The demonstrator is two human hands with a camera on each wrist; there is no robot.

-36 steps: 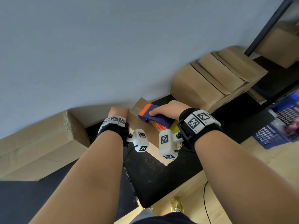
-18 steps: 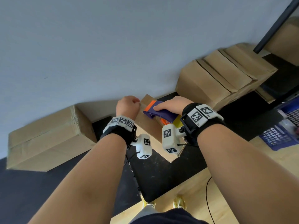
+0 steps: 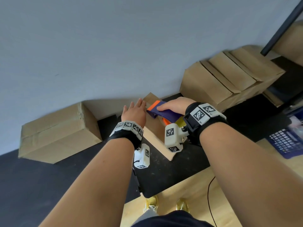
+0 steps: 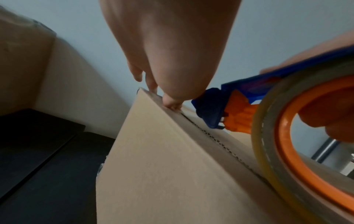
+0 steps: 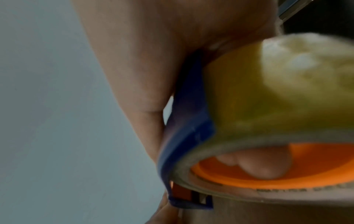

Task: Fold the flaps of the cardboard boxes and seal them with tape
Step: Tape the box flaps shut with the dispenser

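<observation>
Half a second before, the left hand (image 3: 134, 113) had been a fist on the box (image 3: 155, 128); it had since opened, fingers straight, their tips touching the box's far top edge. From the left wrist view a fingertip (image 4: 171, 103) pressed right at the flap seam. The right hand (image 3: 176, 104) grasped the tape dispenser (image 3: 165, 113), fingers curled through its orange core, thumb along the blue frame, its nose resting on the box top just right of the left fingers. The box sat on the black table (image 3: 164, 176), between a sealed box (image 3: 57, 133) to the left and a stack of boxes (image 3: 229, 79) far right. A blue basket (image 3: 285, 141) stood at the right edge.
</observation>
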